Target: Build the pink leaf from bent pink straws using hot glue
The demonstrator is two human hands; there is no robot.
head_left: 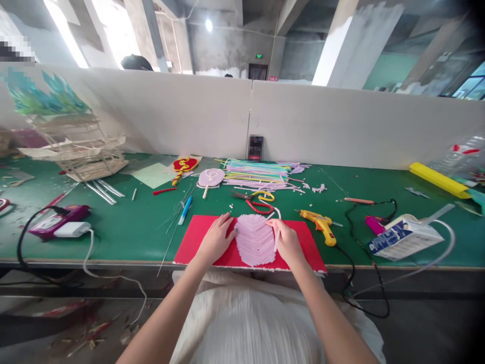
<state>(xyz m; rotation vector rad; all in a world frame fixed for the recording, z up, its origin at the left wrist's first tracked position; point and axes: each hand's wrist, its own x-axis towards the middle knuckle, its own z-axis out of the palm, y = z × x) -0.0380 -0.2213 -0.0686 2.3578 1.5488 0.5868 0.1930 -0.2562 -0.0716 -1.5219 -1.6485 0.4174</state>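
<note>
A rounded lilac panel (255, 241), built of pipe cleaners laid in a V pattern, lies on a red board (310, 253) at the table's front edge. My left hand (220, 235) rests on the board with fingers stretched out, its thumb touching the panel's left edge. At the upper right edge my right hand (287, 240) pinches a lilac pipe cleaner (277, 237), whose bent end sticks up above the fingers. Just beyond the board lie red-handled cutters (259, 206) and yellow-handled scissors (264, 194).
Behind are a pile of coloured pipe cleaners (257, 177), a lilac round fan (211, 178) and a red-yellow one (185, 164). A yellow glue gun (320, 225) and carton (405, 236) stand right. Left are a power strip (62, 222) and wooden model (83, 151).
</note>
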